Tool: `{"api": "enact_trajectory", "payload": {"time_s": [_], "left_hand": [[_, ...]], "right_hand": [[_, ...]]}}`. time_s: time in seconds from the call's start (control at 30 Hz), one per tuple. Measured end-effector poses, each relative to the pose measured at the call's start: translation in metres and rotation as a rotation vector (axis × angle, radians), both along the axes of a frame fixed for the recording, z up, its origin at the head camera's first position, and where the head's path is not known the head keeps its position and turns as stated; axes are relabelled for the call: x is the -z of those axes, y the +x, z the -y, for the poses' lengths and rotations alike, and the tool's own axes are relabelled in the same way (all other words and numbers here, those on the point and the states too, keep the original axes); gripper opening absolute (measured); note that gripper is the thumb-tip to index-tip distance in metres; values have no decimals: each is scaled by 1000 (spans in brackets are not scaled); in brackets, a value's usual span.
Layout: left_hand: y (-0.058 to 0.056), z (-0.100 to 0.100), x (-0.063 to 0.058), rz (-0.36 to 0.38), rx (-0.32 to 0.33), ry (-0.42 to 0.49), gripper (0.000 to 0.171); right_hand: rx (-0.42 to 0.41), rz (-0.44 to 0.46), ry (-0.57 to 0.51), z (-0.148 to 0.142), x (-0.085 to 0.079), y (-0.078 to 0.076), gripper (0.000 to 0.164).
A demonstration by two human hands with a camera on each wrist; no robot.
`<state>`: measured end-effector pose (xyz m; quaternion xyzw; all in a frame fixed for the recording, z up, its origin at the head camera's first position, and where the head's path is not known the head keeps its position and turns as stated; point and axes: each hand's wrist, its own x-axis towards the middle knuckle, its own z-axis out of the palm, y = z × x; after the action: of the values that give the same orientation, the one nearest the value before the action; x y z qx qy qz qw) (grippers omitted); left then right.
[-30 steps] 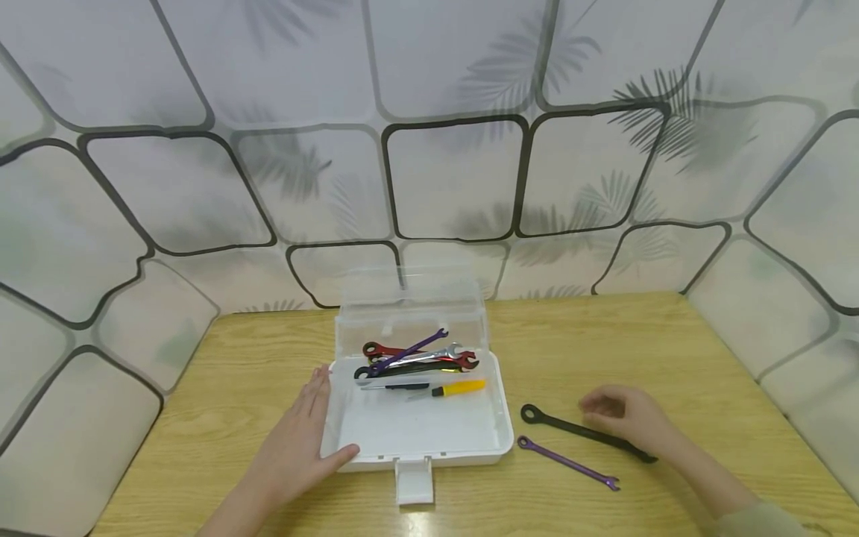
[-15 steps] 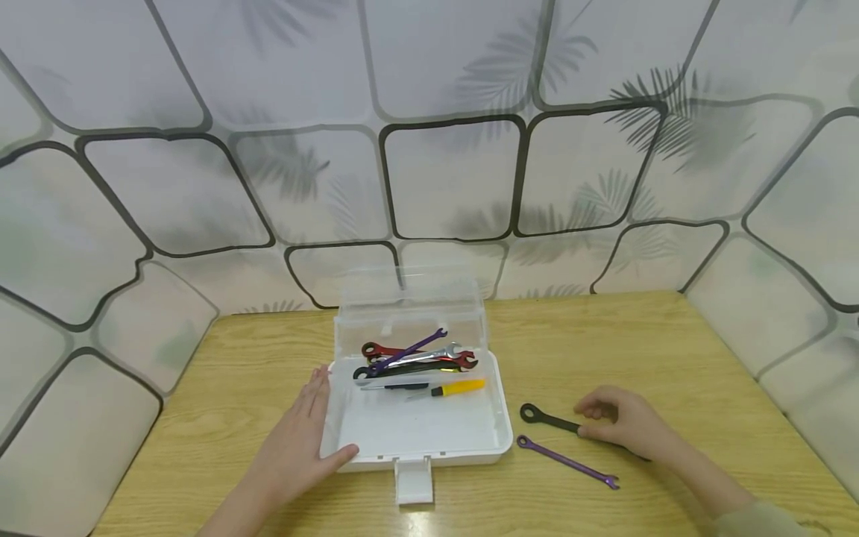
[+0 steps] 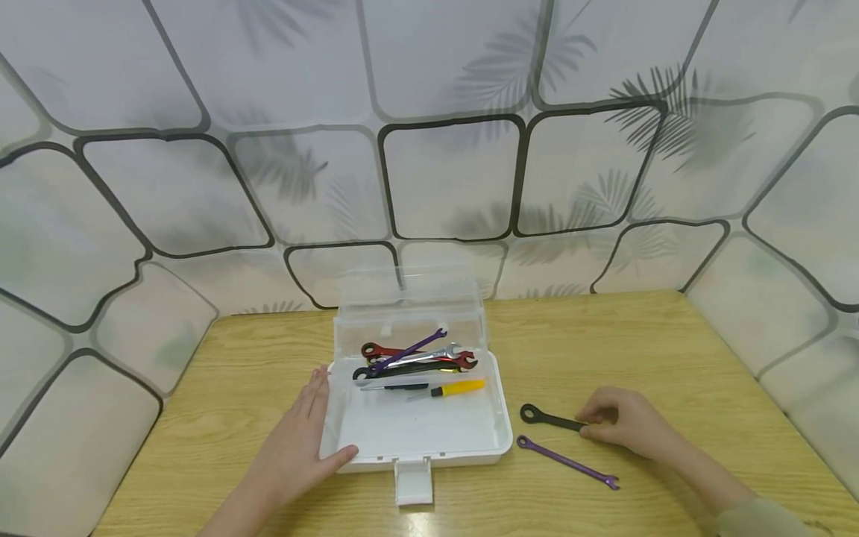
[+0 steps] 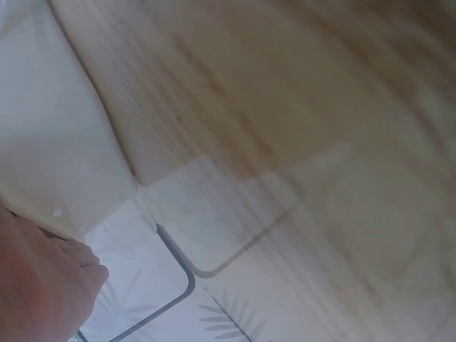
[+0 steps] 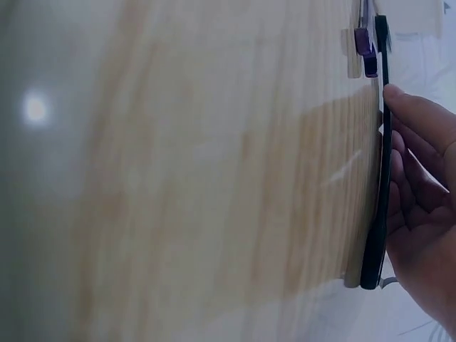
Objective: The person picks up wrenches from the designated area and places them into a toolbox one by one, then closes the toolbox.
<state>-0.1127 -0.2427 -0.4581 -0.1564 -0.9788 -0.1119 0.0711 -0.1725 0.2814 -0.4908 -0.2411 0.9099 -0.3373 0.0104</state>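
Observation:
My right hand [image 3: 628,424] pinches the middle of a black ratchet wrench [image 3: 553,420] between thumb and fingers. In the right wrist view, the black wrench [image 5: 387,157] lies close to the tabletop along my fingers. Just in front of it, a thin purple wrench [image 3: 567,461] lies on the table. My left hand [image 3: 295,440] rests against the left side of a white plastic toolbox [image 3: 396,432], fingers extended along the wall and thumb on the front rim. The left wrist view catches only part of that hand [image 4: 50,285] beside the box wall.
The toolbox's clear lid [image 3: 412,298] stands raised at the back. Several wrenches [image 3: 416,358], red, silver, purple and black, lie piled at the rear. A yellow-handled tool [image 3: 463,387] and a slim black one [image 3: 406,386] lie before them. A white latch [image 3: 413,481] hangs in front.
My right hand has come down from above the black wrench and taken hold of its middle, thumb first, then fingers. My left hand and the toolbox have stayed put.

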Motion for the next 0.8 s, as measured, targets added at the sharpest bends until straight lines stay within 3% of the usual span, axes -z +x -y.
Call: {"api": "enact_trajectory", "payload": {"time_s": [0.8], "left_hand": [[0, 0, -2, 24, -5, 6, 113]], "right_hand": [[46, 111, 58, 9, -7, 1, 15]]}}
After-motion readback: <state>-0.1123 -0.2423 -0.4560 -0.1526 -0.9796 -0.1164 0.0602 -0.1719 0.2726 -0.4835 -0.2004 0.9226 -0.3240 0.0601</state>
